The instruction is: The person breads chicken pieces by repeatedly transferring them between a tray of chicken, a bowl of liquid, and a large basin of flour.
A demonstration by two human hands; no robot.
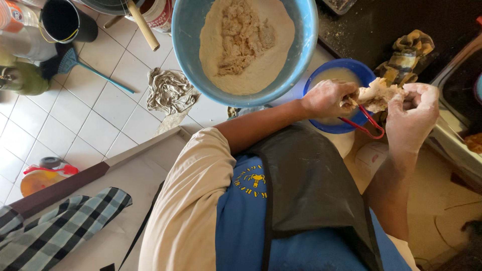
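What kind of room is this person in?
Probably a home kitchen. A big blue bowl holds flour, both floury hands, left hand and right hand, pull at a dough lump, and the floor is tiled.

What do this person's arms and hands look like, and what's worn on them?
Both hands, left and right, are bare and dusted with white flour. The forearms are bare. A short beige sleeve covers the left upper arm. No gloves, rings or watch are visible.

Dough lump (377, 94) held between left hand (329, 98) and right hand (414, 116) above small bowl (321, 80), with large flour basin (187, 30) just left, rag (169, 91) on floor (100, 120) beyond.
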